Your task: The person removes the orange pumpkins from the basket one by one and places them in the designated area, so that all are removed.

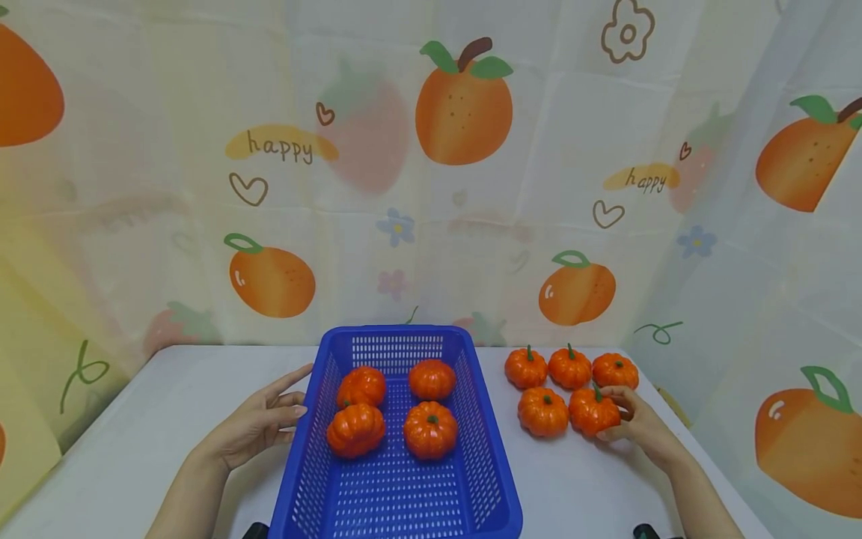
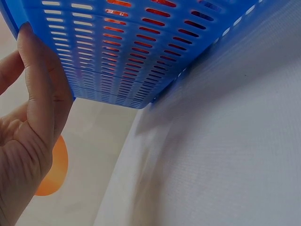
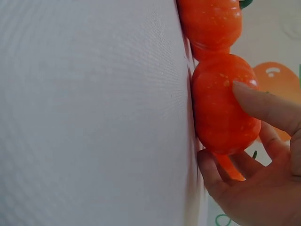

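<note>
My right hand (image 1: 640, 427) holds a small orange pumpkin (image 1: 591, 413) at the front right of a group on the table, thumb on one side and fingers on the other. In the right wrist view this pumpkin (image 3: 223, 106) still rests on the white surface, close to a neighbouring pumpkin (image 3: 211, 23). My left hand (image 1: 259, 427) touches the left side of a blue plastic basket (image 1: 494, 449) with fairly straight fingers. The left wrist view has its fingers (image 2: 37, 84) against the slotted basket wall (image 2: 117, 56). Several pumpkins, one of them here (image 1: 431, 430), lie inside the basket.
More pumpkins stand beside the held one, including a front one (image 1: 542, 412) and a back one (image 1: 570, 367). The white table (image 1: 566, 486) ends at a fruit-printed curtain (image 1: 364, 224) behind. Dark objects (image 1: 645, 531) poke in at the bottom edge.
</note>
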A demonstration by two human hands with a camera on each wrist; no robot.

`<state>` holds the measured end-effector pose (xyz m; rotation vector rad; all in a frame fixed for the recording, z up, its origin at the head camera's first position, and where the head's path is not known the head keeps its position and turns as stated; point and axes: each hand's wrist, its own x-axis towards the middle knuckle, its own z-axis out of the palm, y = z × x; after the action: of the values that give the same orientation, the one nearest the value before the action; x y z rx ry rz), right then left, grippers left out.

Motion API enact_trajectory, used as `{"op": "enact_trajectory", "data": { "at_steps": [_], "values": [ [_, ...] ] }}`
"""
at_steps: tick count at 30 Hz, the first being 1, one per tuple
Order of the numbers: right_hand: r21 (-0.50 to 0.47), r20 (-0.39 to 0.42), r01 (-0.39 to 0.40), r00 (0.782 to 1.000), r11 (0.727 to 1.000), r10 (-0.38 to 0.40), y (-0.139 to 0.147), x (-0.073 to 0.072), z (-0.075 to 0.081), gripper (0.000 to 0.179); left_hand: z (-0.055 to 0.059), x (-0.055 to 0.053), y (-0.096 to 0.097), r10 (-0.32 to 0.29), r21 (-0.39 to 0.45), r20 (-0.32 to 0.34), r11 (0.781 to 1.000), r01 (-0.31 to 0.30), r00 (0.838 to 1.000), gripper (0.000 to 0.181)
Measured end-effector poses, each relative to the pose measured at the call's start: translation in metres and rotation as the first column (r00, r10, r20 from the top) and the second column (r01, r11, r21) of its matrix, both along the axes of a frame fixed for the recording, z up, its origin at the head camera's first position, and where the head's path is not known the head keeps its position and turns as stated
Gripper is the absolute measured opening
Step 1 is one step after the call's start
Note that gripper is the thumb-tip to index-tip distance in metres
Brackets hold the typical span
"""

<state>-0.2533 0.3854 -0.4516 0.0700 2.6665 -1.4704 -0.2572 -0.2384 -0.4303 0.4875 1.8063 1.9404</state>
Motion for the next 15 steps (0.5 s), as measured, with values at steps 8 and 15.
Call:
{"op": "enact_trajectory", "data": {
  "at_steps": [8,15],
  "values": [
    [-0.001,-0.045,0.001,0.999,1.000,-0.001,0.001,0.002,0.002,0.074,-0.001,0.000,0.000,-0.001,0.000,-0.008,1.000,0.001,1.000,0.071],
    [-0.019,-0.120,0.066,0.990,0.998,-0.068,-0.003,0.003,0.010,0.068,-0.002,-0.001,-0.001,-0.016,0.023,-0.016,1.000,0.016,1.000,0.071]
  ]
}}
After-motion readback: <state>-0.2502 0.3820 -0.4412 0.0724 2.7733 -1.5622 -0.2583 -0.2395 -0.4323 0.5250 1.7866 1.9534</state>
